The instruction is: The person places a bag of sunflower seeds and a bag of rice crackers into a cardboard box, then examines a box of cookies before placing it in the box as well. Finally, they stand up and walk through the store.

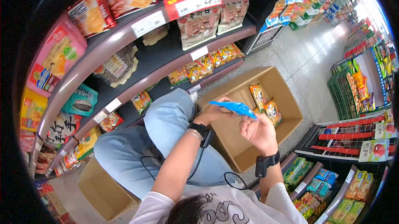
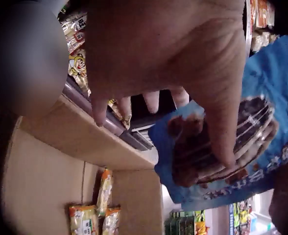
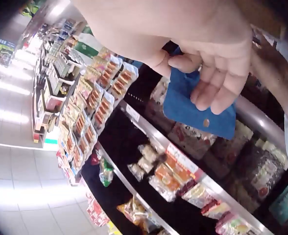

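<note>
A blue snack bag point(image 1: 236, 107) is held up over a cardboard box; the left wrist view shows the picture printed on the blue bag point(image 2: 266, 171). My right hand point(image 1: 259, 132) pinches one end of it between thumb and fingers, and in the right wrist view the right hand point(image 3: 203, 54) has its fingers bent over the bag's blue back point(image 3: 198, 110). At the other end is my left hand point(image 1: 214, 113). In the left wrist view, the left hand point(image 2: 168, 54) lays its thumb across the printed face, with the other fingers stretched out beside the bag.
The open cardboard box point(image 1: 291, 116) holds several orange snack packs point(image 1: 272, 111). Curved shelves of snacks point(image 1: 199, 53) stand at the left. Another cardboard box point(image 1: 99, 190) is beside the bent legs. Low racks point(image 1: 316, 178) and a green basket point(image 1: 343, 91) are at the right.
</note>
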Available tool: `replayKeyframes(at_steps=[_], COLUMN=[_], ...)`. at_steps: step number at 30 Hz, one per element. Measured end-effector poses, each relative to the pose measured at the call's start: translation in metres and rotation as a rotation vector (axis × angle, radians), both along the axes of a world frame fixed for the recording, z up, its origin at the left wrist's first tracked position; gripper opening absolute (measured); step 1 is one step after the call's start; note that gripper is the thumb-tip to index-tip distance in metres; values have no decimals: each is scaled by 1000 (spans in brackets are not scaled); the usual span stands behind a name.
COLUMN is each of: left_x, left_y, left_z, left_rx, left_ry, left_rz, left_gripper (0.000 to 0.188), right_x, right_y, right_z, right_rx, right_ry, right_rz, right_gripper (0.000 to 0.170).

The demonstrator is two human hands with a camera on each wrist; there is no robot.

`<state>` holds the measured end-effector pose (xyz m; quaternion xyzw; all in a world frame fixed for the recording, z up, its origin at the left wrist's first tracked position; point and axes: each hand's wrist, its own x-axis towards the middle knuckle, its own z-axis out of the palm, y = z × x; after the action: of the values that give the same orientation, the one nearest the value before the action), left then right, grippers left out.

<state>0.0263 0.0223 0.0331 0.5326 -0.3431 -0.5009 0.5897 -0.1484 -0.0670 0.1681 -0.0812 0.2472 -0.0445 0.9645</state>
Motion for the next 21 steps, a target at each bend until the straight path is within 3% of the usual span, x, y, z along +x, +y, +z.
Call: replayKeyframes(at_steps=[2,7,10,13,16,20,21], left_x=[-1,-2,-1,-1,-1,5,5], left_y=[11,35,47,57,57,61,60], left_z=[9,16,31,40,34,33,35], left_rx=[-10,-27,-50,22,-70,-30,-58], left_ry=[119,255,223,185,159,272,333], left_rz=[16,76,55,142,226,343,353], left_gripper=[67,58,56,54,38,35,35], right_x=[8,18,24,31,37,38,39], right_y=[3,4,13,25,27,20,18], right_z=[12,18,22,24,26,-10,-11], right_rx=[-118,-89,-23,-197,-680,-1591,-1727], right_ry=[-2,-159,-211,-176,63,298,442], right_rz=[-20,-17,8,12,12,-244,-211], right_gripper=[19,25,25,30,40,23,39])
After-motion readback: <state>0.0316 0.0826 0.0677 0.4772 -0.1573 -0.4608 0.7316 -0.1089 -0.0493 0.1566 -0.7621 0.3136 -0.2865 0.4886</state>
